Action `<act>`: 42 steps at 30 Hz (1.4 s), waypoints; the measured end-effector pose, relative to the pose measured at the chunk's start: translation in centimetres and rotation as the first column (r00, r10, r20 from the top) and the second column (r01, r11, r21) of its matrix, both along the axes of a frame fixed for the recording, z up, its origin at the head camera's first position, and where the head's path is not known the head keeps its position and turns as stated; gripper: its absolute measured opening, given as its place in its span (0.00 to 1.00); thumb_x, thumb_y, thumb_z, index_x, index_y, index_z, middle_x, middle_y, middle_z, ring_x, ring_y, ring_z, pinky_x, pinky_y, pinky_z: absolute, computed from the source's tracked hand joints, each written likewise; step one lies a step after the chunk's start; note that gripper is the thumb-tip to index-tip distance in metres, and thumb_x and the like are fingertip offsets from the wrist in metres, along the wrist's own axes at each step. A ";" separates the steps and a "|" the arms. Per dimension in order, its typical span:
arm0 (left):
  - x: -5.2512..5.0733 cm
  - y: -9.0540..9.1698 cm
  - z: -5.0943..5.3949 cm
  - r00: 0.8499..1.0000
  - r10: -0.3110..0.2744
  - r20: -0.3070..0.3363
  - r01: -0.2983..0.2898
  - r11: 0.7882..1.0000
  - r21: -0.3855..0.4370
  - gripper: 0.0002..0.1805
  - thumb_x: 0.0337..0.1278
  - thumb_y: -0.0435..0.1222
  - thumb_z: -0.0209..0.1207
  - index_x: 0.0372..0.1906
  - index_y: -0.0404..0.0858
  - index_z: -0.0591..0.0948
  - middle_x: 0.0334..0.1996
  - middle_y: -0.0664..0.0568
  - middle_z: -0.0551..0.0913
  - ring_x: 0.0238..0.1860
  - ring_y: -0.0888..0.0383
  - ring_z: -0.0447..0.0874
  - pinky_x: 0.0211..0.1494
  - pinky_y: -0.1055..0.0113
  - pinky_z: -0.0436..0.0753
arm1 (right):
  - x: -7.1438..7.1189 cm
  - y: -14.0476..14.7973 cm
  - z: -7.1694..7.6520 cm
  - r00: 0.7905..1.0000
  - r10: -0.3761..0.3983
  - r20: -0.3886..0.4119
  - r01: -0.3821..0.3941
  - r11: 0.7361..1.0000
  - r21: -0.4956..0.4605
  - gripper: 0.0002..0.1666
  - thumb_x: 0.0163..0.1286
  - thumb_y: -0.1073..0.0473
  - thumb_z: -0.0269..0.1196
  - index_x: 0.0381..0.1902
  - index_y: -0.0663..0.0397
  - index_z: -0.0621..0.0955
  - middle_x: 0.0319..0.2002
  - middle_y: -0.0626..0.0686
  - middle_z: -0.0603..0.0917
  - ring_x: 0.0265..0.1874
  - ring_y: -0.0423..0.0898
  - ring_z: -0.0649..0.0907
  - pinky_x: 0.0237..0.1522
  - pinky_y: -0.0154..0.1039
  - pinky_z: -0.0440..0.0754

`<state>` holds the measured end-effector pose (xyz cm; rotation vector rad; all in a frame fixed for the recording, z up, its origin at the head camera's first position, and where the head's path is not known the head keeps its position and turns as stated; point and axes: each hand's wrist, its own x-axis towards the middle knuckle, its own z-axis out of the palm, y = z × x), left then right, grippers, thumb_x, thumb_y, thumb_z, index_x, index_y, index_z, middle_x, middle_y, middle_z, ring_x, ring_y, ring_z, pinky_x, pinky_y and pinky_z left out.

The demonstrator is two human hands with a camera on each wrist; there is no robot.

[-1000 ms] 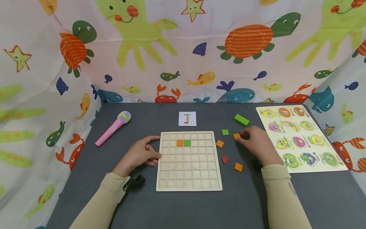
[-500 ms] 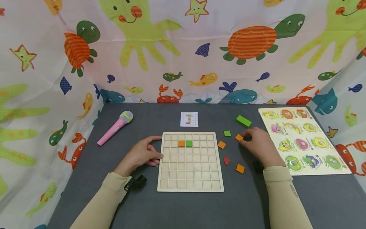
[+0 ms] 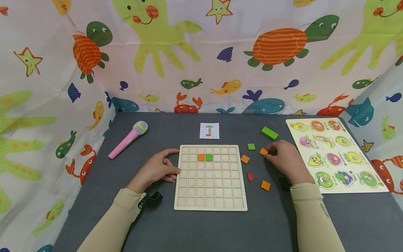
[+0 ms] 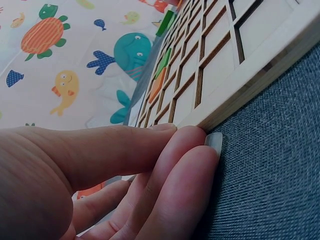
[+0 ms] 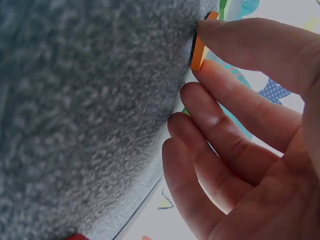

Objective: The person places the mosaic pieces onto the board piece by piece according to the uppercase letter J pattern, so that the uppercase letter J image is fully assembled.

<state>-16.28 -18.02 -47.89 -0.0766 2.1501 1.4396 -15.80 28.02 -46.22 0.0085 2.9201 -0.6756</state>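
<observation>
A pale wooden grid board [image 3: 211, 207] lies flat, with an orange tile [image 3: 201, 157] and a green tile [image 3: 209, 157] side by side in its second row. My left hand [image 3: 160, 168] holds the board's left edge; in the left wrist view, thumb and fingertips meet at the wooden rim [image 4: 260, 75]. To the right of the board, my right hand [image 3: 284, 157] pinches a small orange square tile [image 5: 199, 49] between thumb and index finger, at the tabletop. Its other fingers are loosely bent. Near that hand lie two more orange tiles [image 3: 266, 185], a green square [image 3: 251, 146] and a red rounded piece [image 3: 251, 176].
A small card [image 3: 209, 131] with a coloured hook-shaped pattern lies behind the board. A green bar-shaped block [image 3: 269, 133] is at the back right. A fruit-and-vegetable puzzle board [image 3: 340, 175] lies on the far right, a pink toy microphone [image 3: 127, 140] at the left.
The head view shifts slightly, moving the whole scene a little to the right. Both hands otherwise keep their places, the right one still at the orange tile.
</observation>
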 end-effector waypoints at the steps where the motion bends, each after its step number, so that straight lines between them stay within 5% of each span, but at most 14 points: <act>1: 0.0 0.0 0.0 1.000 0.004 0.000 -0.004 1.000 0.001 0.46 0.57 0.34 0.79 0.79 0.52 0.71 0.35 0.41 0.88 0.28 0.52 0.93 0.36 0.57 0.95 | 0.0 -0.1 0.0 1.000 0.006 0.002 -0.006 1.000 -0.002 0.19 0.72 0.56 0.73 0.55 0.63 0.88 0.52 0.66 0.85 0.50 0.60 0.82 0.59 0.63 0.85; 18: 0.1 0.0 0.2 1.000 0.012 -0.011 -0.011 1.000 0.007 0.45 0.57 0.34 0.79 0.79 0.51 0.72 0.34 0.42 0.87 0.26 0.53 0.92 0.35 0.57 0.95 | -0.7 -7.1 1.7 0.985 0.159 -0.062 -0.162 0.986 -0.045 0.17 0.74 0.55 0.73 0.54 0.58 0.90 0.55 0.60 0.86 0.57 0.61 0.84 0.62 0.62 0.86; 27: 0.1 0.0 0.2 1.000 0.011 -0.008 -0.011 1.000 0.019 0.45 0.57 0.33 0.79 0.78 0.51 0.72 0.34 0.42 0.88 0.26 0.53 0.92 0.35 0.57 0.95 | -1.4 -11.9 1.1 0.964 0.256 -0.071 -0.261 0.963 -0.070 0.11 0.73 0.57 0.70 0.49 0.54 0.91 0.50 0.54 0.87 0.52 0.54 0.84 0.58 0.55 0.89; 42: 0.1 0.1 0.0 1.000 0.016 -0.011 -0.016 1.000 0.007 0.46 0.57 0.33 0.79 0.79 0.51 0.72 0.34 0.42 0.87 0.26 0.54 0.92 0.35 0.58 0.95 | -1.1 -13.6 0.3 0.938 0.331 -0.101 -0.334 0.942 -0.015 0.11 0.70 0.58 0.74 0.48 0.56 0.91 0.47 0.53 0.88 0.49 0.51 0.83 0.57 0.50 0.88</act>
